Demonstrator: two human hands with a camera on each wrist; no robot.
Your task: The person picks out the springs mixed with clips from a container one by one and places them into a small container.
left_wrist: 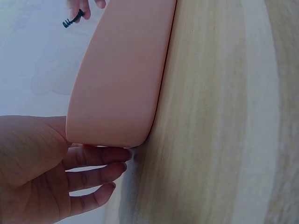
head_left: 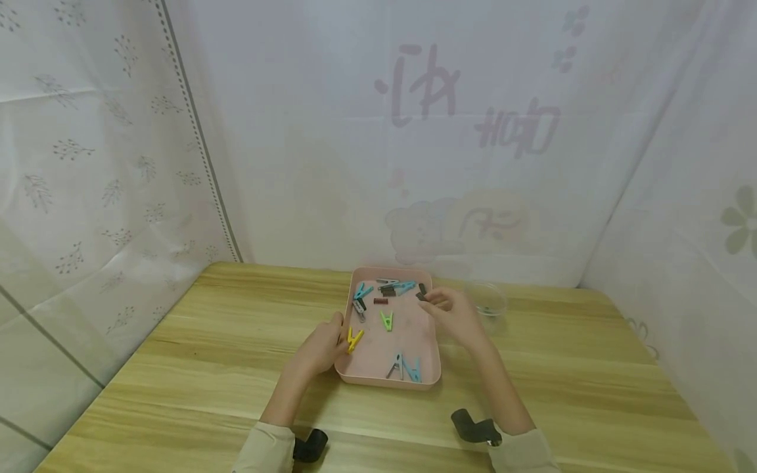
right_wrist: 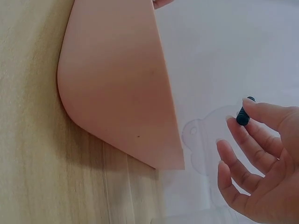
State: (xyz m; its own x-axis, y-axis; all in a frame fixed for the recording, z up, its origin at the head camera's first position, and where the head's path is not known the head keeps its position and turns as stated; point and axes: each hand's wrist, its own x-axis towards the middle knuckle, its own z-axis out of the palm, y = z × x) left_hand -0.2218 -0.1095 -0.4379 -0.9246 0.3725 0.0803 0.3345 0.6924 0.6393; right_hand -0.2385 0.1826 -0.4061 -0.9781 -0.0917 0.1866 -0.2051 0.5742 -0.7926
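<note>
While left hand [head_left: 321,345] grips tray [head_left: 416,332], right hand [head_left: 455,316] pinches dark spring [right_wrist: 242,118].

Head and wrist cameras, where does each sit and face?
Head: on the head, facing forward, down at tray; left hand, right hand, forearms.
Left wrist: on that wrist, facing tray's outside; left hand, part of right hand.
Right wrist: on that wrist, facing tray's outside; right hand, sliver of left hand.
Wrist views share tray, coil.

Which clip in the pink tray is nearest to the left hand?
The yellow clip, beside the left hand; the other clips, none yellow, lie farther away.
</note>
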